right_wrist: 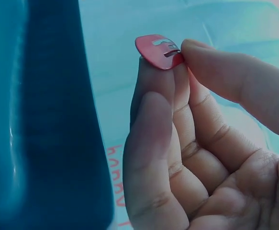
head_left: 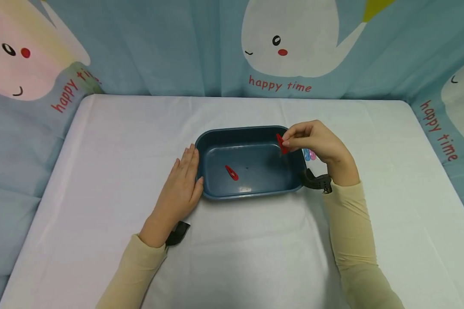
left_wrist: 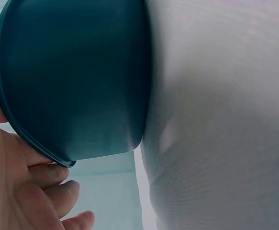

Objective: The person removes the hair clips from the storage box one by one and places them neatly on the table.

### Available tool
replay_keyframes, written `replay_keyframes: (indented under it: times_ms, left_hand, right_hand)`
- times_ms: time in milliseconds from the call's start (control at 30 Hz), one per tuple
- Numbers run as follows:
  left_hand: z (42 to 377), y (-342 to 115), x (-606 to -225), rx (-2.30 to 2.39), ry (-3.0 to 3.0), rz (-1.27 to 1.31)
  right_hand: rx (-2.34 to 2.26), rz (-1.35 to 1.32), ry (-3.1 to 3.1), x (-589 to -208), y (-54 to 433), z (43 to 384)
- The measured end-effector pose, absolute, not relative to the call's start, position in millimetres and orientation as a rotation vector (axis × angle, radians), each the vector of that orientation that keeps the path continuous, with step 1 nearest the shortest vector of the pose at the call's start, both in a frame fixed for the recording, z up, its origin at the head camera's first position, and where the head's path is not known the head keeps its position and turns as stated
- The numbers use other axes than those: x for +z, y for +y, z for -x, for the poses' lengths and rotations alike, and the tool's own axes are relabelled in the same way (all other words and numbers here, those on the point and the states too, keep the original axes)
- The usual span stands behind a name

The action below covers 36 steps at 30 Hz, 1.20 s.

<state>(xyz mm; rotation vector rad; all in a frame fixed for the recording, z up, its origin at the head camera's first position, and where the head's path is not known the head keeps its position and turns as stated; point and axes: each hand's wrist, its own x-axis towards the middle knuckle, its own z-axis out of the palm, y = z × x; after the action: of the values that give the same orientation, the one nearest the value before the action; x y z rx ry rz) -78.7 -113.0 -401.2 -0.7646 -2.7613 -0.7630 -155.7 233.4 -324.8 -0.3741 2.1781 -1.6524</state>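
A dark blue plastic tray (head_left: 251, 196) sits on the white-covered table, with one red snap hair clip (head_left: 232, 173) lying on its floor, left of the middle. Over the tray's far right corner, my right hand (head_left: 317, 143) pinches a second red hair clip (right_wrist: 159, 51) between thumb and fingertips. The clip's wide end shows clearly in the right wrist view. My left hand (head_left: 179, 186) rests along the tray's left rim with its fingers mostly straight. From the left wrist view, its fingers touch the rim from outside, beside the tray's end wall (left_wrist: 77, 81).
Small blue and pink hair clips (head_left: 309, 154) lie just outside the tray's right side, partly hidden by the right hand. Each wrist wears a black strap (head_left: 316, 180). A light blue curtain (head_left: 170, 47) with printed whales hangs behind the table.
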Motion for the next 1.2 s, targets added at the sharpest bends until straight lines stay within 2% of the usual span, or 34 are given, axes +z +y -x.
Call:
replay_keyframes:
  times_ms: [1200]
  left_hand:
    - [80, -112, -399, -0.775, -2.747, 0.766]
  right_hand:
    - [-1.791, 0.199, 2.144, -326, 268, 160]
